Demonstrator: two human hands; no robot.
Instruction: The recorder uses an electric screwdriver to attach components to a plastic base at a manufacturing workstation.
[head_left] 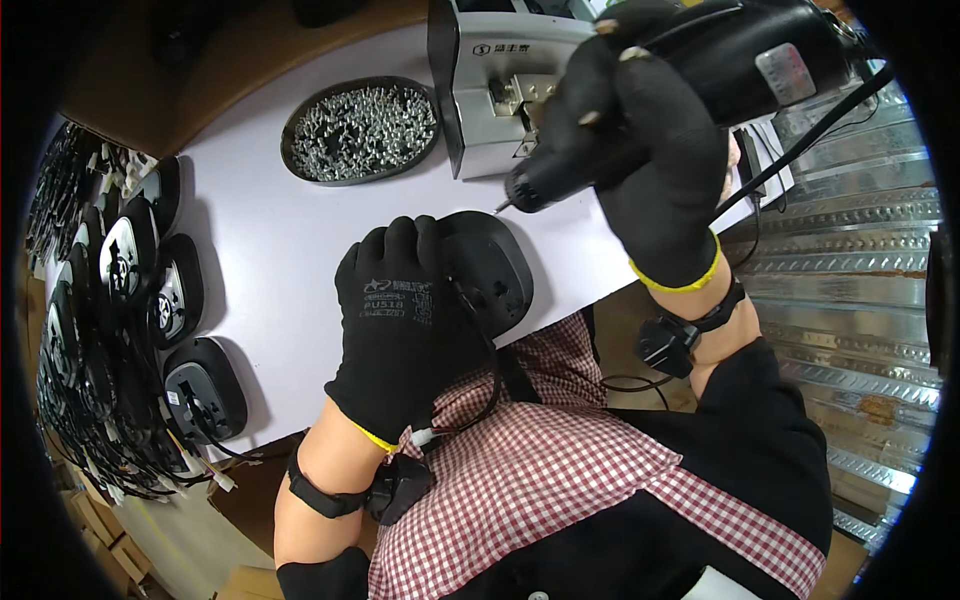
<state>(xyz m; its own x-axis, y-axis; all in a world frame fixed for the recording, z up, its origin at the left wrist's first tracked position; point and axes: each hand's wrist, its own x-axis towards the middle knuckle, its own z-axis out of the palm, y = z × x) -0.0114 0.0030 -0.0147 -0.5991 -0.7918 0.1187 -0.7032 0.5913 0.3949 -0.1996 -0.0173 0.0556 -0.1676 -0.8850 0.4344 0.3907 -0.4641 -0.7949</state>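
A black, rounded plastic housing (492, 262) lies near the front edge of the white table. My left hand (395, 300), in a black glove, grips its left side, with the fingers together over it. A thin black cable from the housing runs down beside that wrist to a white connector (424, 437). Wrapped in my right hand (668, 150), also gloved, is a black electric screwdriver (745, 65). Its thin bit (502, 208) points down and left, just by the housing's upper edge. Whether bit and housing touch, or a screw sits on the tip, is too small to tell.
A dark oval tray (345, 183) full of small silver screws stands behind my left hand. Beside it is a grey metal box-shaped machine (490, 75). Several similar black housings (205, 390) with cables are piled at the left. The screwdriver's cord (810, 140) hangs at the right.
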